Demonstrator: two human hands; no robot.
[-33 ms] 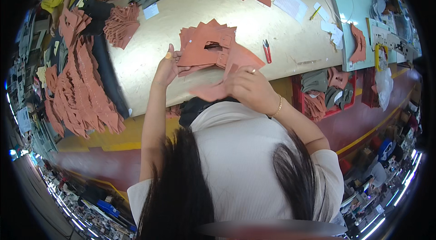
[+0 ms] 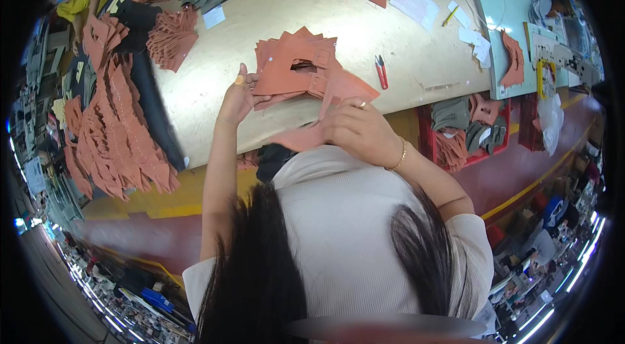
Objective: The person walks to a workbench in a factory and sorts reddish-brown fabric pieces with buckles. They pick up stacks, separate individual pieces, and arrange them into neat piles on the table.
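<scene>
Left hand (image 2: 239, 93), one: thumb up, fingers half-curled at left edge of one stack (image 2: 283, 73) of terracotta pieces on the counter (image 2: 224, 51); layers overlap, can't count. One loose terracotta piece (image 2: 301, 139), bent, spans the stack's right side and the counter's near edge. One right hand (image 2: 357, 128) grips it mid-length; ends stick out up-right and lower-left of the fingers. Further right: one pair of red-handled snips (image 2: 383, 77), one yellow pen (image 2: 450, 16).
</scene>
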